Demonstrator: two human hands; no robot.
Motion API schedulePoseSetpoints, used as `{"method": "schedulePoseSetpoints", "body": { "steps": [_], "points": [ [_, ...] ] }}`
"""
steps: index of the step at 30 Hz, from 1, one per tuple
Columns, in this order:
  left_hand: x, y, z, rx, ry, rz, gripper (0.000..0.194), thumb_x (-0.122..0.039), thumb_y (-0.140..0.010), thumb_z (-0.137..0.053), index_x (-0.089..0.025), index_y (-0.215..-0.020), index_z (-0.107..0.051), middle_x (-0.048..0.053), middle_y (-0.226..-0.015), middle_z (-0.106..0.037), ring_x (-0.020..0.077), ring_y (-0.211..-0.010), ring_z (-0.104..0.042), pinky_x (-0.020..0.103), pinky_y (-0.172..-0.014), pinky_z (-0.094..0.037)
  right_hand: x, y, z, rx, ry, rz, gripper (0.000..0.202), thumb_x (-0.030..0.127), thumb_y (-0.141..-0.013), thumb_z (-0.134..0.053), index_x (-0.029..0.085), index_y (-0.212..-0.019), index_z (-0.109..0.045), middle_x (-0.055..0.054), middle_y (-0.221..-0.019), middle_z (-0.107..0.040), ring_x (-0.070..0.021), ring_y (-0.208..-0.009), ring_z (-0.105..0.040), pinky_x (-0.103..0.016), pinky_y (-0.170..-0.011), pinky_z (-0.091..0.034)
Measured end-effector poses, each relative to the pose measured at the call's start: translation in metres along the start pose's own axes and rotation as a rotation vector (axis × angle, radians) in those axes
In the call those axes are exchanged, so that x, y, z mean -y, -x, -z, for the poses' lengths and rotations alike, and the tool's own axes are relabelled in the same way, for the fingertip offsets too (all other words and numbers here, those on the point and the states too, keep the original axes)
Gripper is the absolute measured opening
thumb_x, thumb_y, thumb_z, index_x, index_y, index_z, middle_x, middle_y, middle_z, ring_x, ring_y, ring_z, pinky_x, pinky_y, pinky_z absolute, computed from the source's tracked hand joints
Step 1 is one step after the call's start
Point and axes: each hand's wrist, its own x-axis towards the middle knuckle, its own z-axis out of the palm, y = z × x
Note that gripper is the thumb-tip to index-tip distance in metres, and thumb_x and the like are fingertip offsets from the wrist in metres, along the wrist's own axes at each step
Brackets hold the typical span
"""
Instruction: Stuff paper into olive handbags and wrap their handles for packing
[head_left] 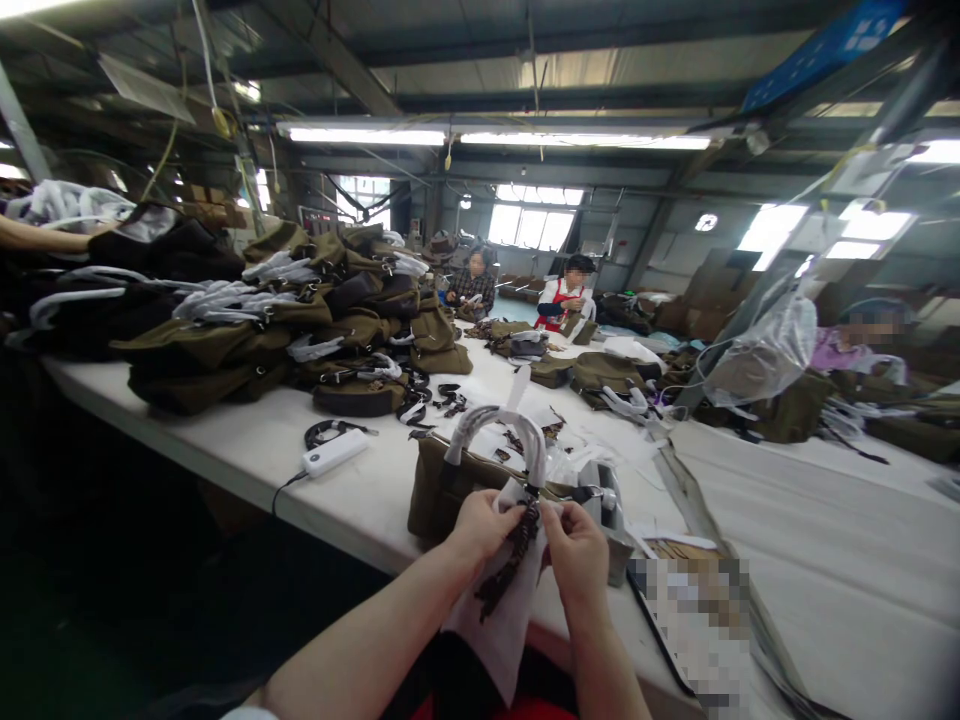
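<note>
An olive-brown handbag point(431, 490) stands upright at the table's near edge. Its arched handle point(536, 440) is wrapped in clear or whitish plastic. A dark brown braided tassel point(517, 555) hangs from the handle's base, in front of a thin white sheet point(495, 630) that drops over the table edge. My left hand point(484, 525) pinches the sheet's upper left side beside the tassel. On the opposite side, my right hand point(577, 545) pinches the sheet's upper right part, close to the tassel. Whether either hand also grips the tassel is hidden by the fingers.
Piled olive and black bags point(210, 350) cover the table's left. A white power bank point(335, 453) with a cable lies near the edge. Dark tassels point(517, 440) lie beyond the bag. A pixelated flat object point(697, 630) sits at right. Several co-workers point(566, 295) are around the table.
</note>
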Motion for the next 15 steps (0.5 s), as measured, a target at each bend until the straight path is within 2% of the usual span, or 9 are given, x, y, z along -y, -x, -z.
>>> {"method": "schedulePoseSetpoints", "body": {
  "steps": [4, 8, 11, 15],
  "points": [
    [0.003, 0.002, 0.001, 0.003, -0.052, -0.061, 0.025, -0.037, -0.072, -0.072, -0.012, -0.076, -0.071, 0.005, -0.068, -0.068, 0.0162, -0.062, -0.058, 0.023, -0.056, -0.041, -0.001, -0.005, -0.010, 0.058, -0.076, -0.083, 0.040, 0.060, -0.077, -0.062, 0.021, -0.070, -0.058, 0.001, -0.043, -0.058, -0.0172, -0.036, -0.055, -0.025, -0.036, -0.041],
    [-0.010, 0.017, 0.005, 0.040, -0.155, -0.195, 0.023, -0.031, -0.082, -0.058, -0.015, -0.091, -0.072, 0.006, -0.081, -0.072, 0.0191, -0.073, -0.062, 0.025, -0.068, -0.045, -0.005, -0.010, -0.016, 0.085, -0.114, -0.155, 0.043, 0.064, -0.074, -0.062, 0.021, -0.074, -0.060, -0.001, -0.050, -0.064, -0.0205, -0.041, -0.061, -0.028, -0.037, -0.048],
    [-0.021, 0.028, 0.007, 0.059, -0.241, -0.285, 0.029, -0.034, -0.082, -0.060, -0.016, -0.102, -0.071, 0.008, -0.090, -0.073, 0.0223, -0.082, -0.064, 0.027, -0.076, -0.046, -0.007, -0.013, -0.015, 0.094, -0.110, -0.143, 0.044, 0.064, -0.073, -0.063, 0.020, -0.074, -0.062, -0.002, -0.056, -0.067, -0.0201, -0.044, -0.063, -0.027, -0.038, -0.048],
    [-0.022, 0.024, 0.008, 0.109, -0.254, -0.286, 0.033, -0.042, -0.080, -0.064, -0.016, -0.099, -0.071, 0.007, -0.089, -0.073, 0.0217, -0.079, -0.064, 0.026, -0.071, -0.046, -0.008, -0.013, -0.012, 0.096, -0.163, -0.158, 0.043, 0.062, -0.073, -0.064, 0.018, -0.074, -0.063, -0.002, -0.055, -0.066, -0.0183, -0.044, -0.060, -0.026, -0.037, -0.046]
  ]
}}
